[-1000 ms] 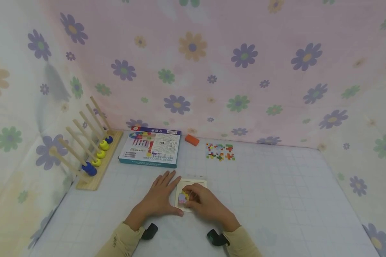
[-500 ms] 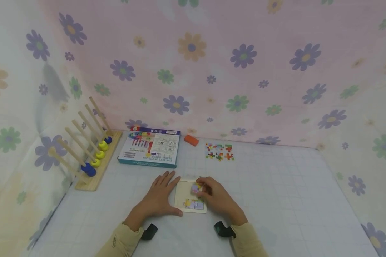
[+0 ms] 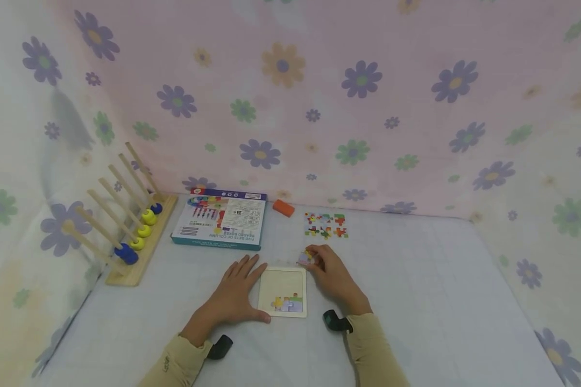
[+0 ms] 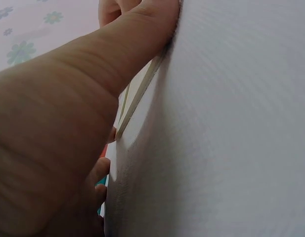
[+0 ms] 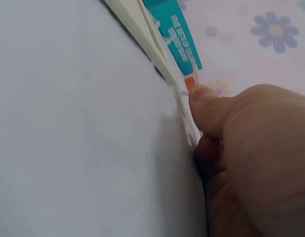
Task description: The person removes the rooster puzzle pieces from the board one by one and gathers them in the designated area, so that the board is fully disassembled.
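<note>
A square wooden puzzle tray point(image 3: 280, 281) lies on the table in the head view, with a few joined jigsaw pieces point(image 3: 289, 304) in its lower right corner. My left hand point(image 3: 234, 294) is spread beside it, fingers along the left rim and thumb at the lower left corner. In the left wrist view the thumb point(image 4: 137, 34) lies along the tray's edge point(image 4: 136, 101). Just past the tray's upper right corner, my right hand point(image 3: 336, 277) pinches a lilac and yellow puzzle piece point(image 3: 304, 258) between thumb and fingers. The right wrist view shows this piece point(image 5: 196, 75) edge-on.
Several loose puzzle pieces point(image 3: 326, 226) lie behind the right hand. Farther back are an orange block point(image 3: 283, 208) and a printed box point(image 3: 244, 217). A wooden peg stand point(image 3: 142, 258) with blue and yellow beads stands at the left. A flowered cloth point(image 3: 314, 134) hangs behind.
My right hand has carried the puzzle piece from over the tray to beyond its upper right corner, uncovering the pieces in the tray. The left hand stays at the tray's left side.
</note>
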A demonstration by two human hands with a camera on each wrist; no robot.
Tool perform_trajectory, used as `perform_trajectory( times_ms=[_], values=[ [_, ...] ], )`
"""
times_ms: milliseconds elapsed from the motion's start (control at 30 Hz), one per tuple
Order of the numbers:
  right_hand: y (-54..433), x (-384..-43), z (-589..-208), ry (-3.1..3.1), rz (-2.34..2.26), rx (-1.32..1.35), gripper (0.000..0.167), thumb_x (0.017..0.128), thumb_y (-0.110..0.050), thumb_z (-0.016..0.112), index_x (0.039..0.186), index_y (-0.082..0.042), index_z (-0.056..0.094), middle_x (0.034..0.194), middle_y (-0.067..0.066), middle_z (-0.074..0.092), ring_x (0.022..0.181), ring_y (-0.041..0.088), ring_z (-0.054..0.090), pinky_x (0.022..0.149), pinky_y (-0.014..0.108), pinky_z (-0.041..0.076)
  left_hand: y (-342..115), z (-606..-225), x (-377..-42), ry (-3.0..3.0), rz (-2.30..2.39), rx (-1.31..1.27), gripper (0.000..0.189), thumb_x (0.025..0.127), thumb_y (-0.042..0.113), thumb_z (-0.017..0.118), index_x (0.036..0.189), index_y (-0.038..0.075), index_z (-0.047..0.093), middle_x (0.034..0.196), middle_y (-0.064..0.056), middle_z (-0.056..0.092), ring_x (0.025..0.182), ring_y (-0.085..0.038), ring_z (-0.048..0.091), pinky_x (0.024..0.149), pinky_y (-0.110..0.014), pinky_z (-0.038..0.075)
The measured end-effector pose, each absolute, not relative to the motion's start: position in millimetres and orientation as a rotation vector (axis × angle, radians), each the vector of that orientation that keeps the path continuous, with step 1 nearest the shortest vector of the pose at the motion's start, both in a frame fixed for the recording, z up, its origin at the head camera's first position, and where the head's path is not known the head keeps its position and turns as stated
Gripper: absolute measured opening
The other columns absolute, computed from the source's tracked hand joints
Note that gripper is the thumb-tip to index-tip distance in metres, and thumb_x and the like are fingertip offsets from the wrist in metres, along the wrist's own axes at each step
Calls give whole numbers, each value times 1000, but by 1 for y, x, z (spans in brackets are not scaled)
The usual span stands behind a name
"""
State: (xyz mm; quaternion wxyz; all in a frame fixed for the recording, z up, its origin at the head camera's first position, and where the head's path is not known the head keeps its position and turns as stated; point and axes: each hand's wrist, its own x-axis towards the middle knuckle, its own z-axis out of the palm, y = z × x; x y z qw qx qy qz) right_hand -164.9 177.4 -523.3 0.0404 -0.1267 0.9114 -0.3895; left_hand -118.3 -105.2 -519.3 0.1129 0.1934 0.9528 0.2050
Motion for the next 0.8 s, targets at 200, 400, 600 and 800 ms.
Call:
perform_trajectory(
  times_ms=[200, 400, 600, 800],
  values=[
    [188, -189, -521, 2859, -1056, -395, 40, 101, -17, 65, 140, -12, 55, 119, 2, 58, 98, 16, 55, 88, 35, 51, -105, -517, -119, 2790, 621, 576, 124, 61, 71, 87, 161, 20, 34, 172, -7, 19, 160, -34, 11, 130, -57, 12],
    [195, -206, -522, 2875, -1004, -432, 42, 101, -17, 64, 141, -8, 55, 119, 5, 59, 96, 16, 53, 86, 36, 48, -104, -517, -120, 2779, 630, 584, 124, 62, 72, 85, 161, 19, 33, 172, -8, 18, 160, -34, 10, 130, -58, 11],
    [196, -213, -523, 2821, -1005, -409, 43, 102, -18, 62, 143, -9, 55, 105, 4, 55, 100, 21, 53, 85, 36, 44, -105, -516, -120, 2786, 617, 565, 124, 62, 72, 86, 161, 19, 33, 172, -8, 19, 160, -35, 10, 130, -58, 10],
    [197, -216, -520, 2770, -1013, -369, 43, 103, -21, 60, 144, -10, 55, 97, 4, 52, 124, 33, 53, 92, 42, 42, -106, -516, -119, 2770, 619, 563, 123, 63, 72, 85, 161, 20, 33, 172, -8, 19, 160, -35, 10, 130, -58, 11]
  ],
)
